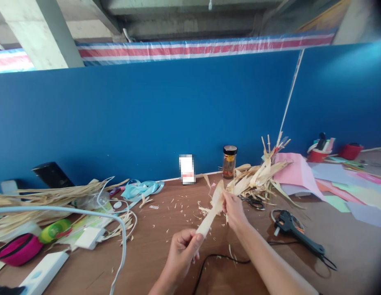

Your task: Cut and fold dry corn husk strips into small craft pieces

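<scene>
A pale, dry corn husk (212, 212) stretches between my two hands above the brown table. My left hand (184, 248) pinches its lower, narrow end between thumb and fingers. Higher up and to the right, my right hand (232, 208) grips the husk's edge near its wide, browned tip. Behind my right hand lies a heap of dry husks (252, 180), with black-handled scissors (255, 202) at its front edge. Small husk scraps (178, 205) are scattered over the table around my hands.
To the right lie a black glue gun (298, 233) and coloured paper sheets (341, 184). A lidded jar (229, 163) stands by the blue partition (141, 119). Leftward are blue ribbon (141, 189), a white power strip (44, 273), a pink pouch (19, 248) and a looping white cable (124, 241).
</scene>
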The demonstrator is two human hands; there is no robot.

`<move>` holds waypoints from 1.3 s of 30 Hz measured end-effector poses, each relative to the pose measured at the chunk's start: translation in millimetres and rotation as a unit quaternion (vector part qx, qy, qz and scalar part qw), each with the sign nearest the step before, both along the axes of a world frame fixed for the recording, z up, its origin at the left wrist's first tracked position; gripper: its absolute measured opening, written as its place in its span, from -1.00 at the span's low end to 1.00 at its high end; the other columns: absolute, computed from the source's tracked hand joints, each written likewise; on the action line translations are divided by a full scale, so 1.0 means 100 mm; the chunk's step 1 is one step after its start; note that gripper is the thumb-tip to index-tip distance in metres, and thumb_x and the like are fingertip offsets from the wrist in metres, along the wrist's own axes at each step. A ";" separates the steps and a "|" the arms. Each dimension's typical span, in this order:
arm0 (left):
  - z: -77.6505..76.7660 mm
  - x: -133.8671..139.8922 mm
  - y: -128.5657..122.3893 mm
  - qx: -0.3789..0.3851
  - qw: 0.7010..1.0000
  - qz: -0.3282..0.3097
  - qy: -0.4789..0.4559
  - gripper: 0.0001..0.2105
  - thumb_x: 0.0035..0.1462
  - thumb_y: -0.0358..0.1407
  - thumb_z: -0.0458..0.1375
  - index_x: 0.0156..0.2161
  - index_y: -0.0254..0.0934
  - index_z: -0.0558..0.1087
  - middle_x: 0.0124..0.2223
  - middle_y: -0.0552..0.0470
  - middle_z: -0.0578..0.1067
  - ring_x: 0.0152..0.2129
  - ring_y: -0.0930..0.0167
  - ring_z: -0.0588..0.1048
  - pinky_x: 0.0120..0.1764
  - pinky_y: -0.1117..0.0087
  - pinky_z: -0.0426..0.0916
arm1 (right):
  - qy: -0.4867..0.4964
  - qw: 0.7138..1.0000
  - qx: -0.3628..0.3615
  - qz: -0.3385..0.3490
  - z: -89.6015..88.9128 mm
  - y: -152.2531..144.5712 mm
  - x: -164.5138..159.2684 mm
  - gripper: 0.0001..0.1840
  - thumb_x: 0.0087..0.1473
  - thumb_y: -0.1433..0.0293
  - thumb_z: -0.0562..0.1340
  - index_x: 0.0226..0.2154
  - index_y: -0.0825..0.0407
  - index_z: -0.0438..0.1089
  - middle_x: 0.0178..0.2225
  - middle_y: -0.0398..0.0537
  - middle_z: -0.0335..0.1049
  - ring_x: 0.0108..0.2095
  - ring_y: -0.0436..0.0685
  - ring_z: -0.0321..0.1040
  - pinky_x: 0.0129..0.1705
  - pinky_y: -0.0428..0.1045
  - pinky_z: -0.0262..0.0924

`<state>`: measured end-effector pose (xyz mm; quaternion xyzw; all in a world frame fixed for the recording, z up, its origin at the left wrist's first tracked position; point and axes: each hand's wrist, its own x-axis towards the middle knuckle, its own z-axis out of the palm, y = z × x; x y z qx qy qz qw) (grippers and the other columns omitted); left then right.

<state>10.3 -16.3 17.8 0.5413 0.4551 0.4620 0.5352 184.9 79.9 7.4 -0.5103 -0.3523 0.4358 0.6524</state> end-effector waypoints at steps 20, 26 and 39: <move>-0.08 0.01 0.15 -0.084 0.995 0.014 -0.059 -0.70 -0.16 -0.15 0.19 -0.39 -0.40 0.43 -0.51 0.00 0.45 -0.62 0.51 0.38 -0.53 0.52 0.25 | -0.109 0.966 0.044 0.228 -0.01 -0.45 -0.50 -0.67 -0.04 0.15 0.11 -0.56 0.08 0.26 -0.68 -0.27 0.13 -0.66 -0.09 0.05 -0.62 -0.16 -0.04; -0.08 0.04 0.15 -0.067 0.996 0.011 -0.056 -0.72 -0.10 -0.14 0.14 -0.44 -0.39 0.42 -0.57 0.04 0.43 -0.69 0.55 0.33 -0.59 0.54 0.21 | -0.093 0.977 0.052 0.183 0.04 -0.45 -0.52 -0.64 -0.07 0.11 0.12 -0.62 0.07 0.20 -0.71 -0.28 0.07 -0.67 -0.09 0.01 -0.62 -0.15 -0.05; -0.10 -0.06 0.21 -0.024 0.983 0.178 -0.045 -0.64 -0.14 -0.09 0.15 -0.31 -0.37 0.41 -0.43 0.02 0.46 -0.78 0.63 0.21 -0.71 0.58 0.07 | -0.098 0.973 0.064 0.200 0.04 -0.45 -0.54 -0.75 -0.06 0.19 0.15 -0.45 0.05 0.25 -0.55 -0.13 0.33 -0.50 0.04 0.28 -0.48 -0.10 0.14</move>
